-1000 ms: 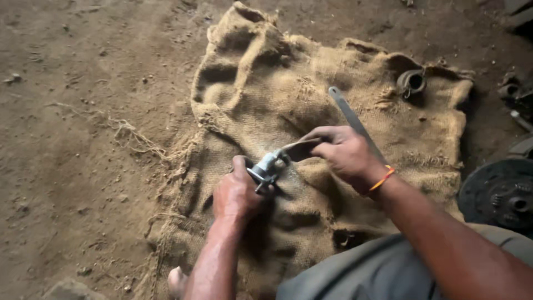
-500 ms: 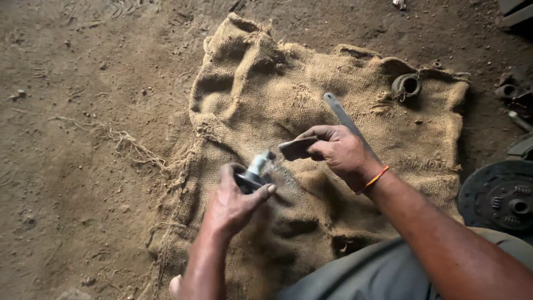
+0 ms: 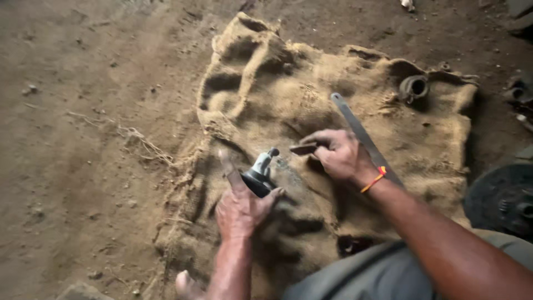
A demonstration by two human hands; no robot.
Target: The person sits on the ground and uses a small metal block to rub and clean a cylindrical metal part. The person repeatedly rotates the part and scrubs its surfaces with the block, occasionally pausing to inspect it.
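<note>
My left hand (image 3: 240, 204) grips a small metal part (image 3: 260, 172) with a dark round base and a pale stem, tilted up over a crumpled burlap sack (image 3: 288, 89) on the dirt floor. The index finger of that hand points upward beside the part. My right hand (image 3: 340, 155), with an orange band at the wrist, pinches a small flat dark piece (image 3: 304, 149) just right of the part's stem. A long flat metal strip (image 3: 361, 133) lies on the sack behind my right hand; whether the hand touches it is unclear.
A short metal ring or sleeve (image 3: 413, 87) lies on the sack's far right corner. A dark round disc (image 3: 502, 200) sits at the right edge, with more metal parts (image 3: 519, 94) above it. Loose fibres (image 3: 139, 139) trail left of the sack onto bare dirt.
My left hand has lifted and tilted the metal part so its stem points up. My right hand has drawn slightly apart from it, still pinching the dark piece.
</note>
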